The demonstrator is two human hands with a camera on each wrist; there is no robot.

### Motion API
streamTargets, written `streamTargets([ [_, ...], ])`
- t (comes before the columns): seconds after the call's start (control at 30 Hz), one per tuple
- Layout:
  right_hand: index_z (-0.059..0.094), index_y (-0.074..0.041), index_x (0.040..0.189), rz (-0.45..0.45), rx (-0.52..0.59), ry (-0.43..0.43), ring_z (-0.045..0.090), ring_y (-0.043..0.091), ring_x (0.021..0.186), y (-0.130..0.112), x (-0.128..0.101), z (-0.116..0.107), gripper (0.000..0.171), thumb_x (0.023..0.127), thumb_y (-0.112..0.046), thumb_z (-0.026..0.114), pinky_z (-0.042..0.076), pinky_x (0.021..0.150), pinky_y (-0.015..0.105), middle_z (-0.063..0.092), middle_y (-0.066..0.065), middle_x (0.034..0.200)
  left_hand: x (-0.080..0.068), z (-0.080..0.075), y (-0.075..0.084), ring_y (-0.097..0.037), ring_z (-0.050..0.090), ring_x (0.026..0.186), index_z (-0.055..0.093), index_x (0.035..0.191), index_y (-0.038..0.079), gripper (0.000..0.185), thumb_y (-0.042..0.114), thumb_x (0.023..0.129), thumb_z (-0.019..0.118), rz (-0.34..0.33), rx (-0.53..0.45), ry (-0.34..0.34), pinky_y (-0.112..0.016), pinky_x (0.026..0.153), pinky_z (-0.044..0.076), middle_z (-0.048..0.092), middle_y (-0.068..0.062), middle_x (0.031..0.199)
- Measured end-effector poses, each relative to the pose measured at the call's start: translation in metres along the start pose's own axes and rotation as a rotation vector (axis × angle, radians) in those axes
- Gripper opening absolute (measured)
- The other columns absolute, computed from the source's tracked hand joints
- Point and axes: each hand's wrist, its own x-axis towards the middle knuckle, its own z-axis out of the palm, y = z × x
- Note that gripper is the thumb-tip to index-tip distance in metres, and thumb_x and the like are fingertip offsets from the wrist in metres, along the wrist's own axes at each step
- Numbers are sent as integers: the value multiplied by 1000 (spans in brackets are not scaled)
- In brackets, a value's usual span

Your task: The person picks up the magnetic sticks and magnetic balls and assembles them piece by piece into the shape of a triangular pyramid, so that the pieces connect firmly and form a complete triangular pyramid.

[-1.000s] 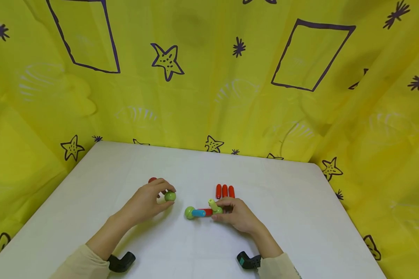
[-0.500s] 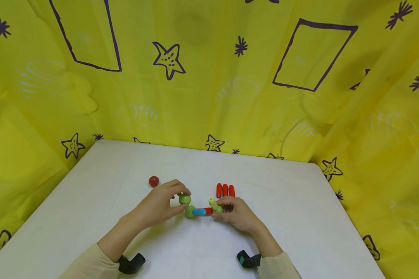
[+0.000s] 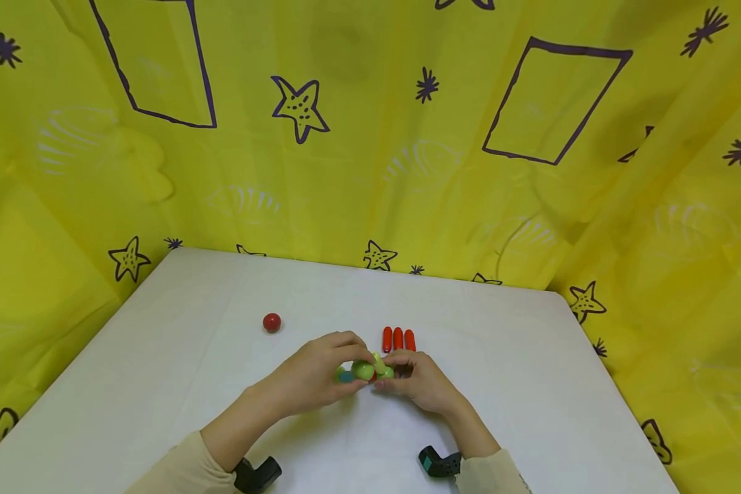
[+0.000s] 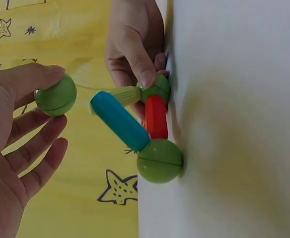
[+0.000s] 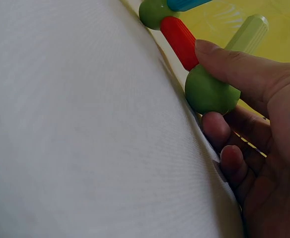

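Observation:
My left hand [image 3: 348,362] pinches a loose green ball [image 4: 55,95] between thumb and fingers and holds it just above a small toy build on the white table [image 3: 531,384]. The build has a red rod [image 4: 156,117] lying between two green balls, the near one [image 4: 160,160] resting on the table. A blue rod [image 4: 119,120] slants up from that ball. A pale green rod [image 5: 247,33] sticks up from the other ball [image 5: 209,91], which my right hand [image 3: 400,368] grips with thumb and fingers against the table.
Three red rods [image 3: 398,338] lie side by side just behind my hands. A red ball [image 3: 272,322] sits alone to the left. Yellow patterned cloth [image 3: 370,171] walls in the table on three sides. Black wrist cameras [image 3: 438,461] show near the front edge.
My left hand has carried the green ball rightwards, from near the red ball to just over the build. The red ball is uncovered. The right hand has stayed on the build.

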Motion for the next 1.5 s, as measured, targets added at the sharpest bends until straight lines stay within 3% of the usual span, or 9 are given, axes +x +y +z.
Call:
streamTargets([
  [0.23, 80, -21, 109, -30, -6, -1, 57, 11, 85, 1, 0, 0, 25, 84, -22, 87, 45, 76, 21, 72, 2, 103, 2, 12, -1, -9, 65, 100, 78, 111, 18, 25, 19, 87, 85, 49, 64, 5, -22, 89, 57, 68, 7, 110],
  [0.5, 80, -22, 108, -5, -10, -4, 56, 12, 82, 0, 0, 0, 25, 85, -25, 87, 45, 72, 21, 70, 3, 97, 6, 12, -4, -7, 65, 98, 76, 110, 21, 24, 22, 88, 85, -48, 57, 55, -26, 88, 58, 67, 10, 110],
  [0.67, 80, -27, 108, 2, -21, -8, 57, 11, 85, 0, 1, 1, 27, 82, -27, 88, 46, 76, 22, 72, -2, 101, 7, 13, -6, -9, 65, 99, 75, 114, 18, 28, 23, 88, 84, -61, 60, 81, -29, 90, 59, 67, 7, 112],
  [0.87, 80, -22, 110, -16, -22, -10, 57, 13, 86, 0, 0, 1, 29, 83, -25, 88, 46, 75, 22, 72, 2, 103, 9, 15, -10, -10, 67, 101, 73, 117, 16, 29, 22, 91, 82, -83, 35, 86, -30, 91, 59, 67, 5, 115],
  [1.13, 69, -15, 117, 33, -18, -5, 56, 14, 80, -3, 1, 3, 43, 81, -23, 90, 45, 71, 22, 66, 6, 96, 11, 14, -21, -10, 69, 97, 71, 123, 17, 29, 21, 95, 76, -210, -95, 80, -25, 81, 60, 68, 7, 115],
  [1.3, 66, -15, 115, 25, -2, 3, 57, 13, 80, -2, 2, 2, 37, 85, -22, 86, 45, 70, 23, 63, 5, 92, 14, 9, -30, -11, 70, 95, 70, 124, 16, 28, 23, 97, 74, -310, -187, 56, -25, 80, 59, 70, 6, 115],
  [1.5, 72, -16, 118, 67, 1, 10, 55, 15, 80, 1, 3, 3, 30, 90, -23, 82, 45, 69, 23, 61, 3, 88, 12, 8, -46, -10, 68, 92, 73, 115, 21, 22, 35, 98, 73, -476, -282, 0, -27, 73, 58, 72, 7, 109],
])
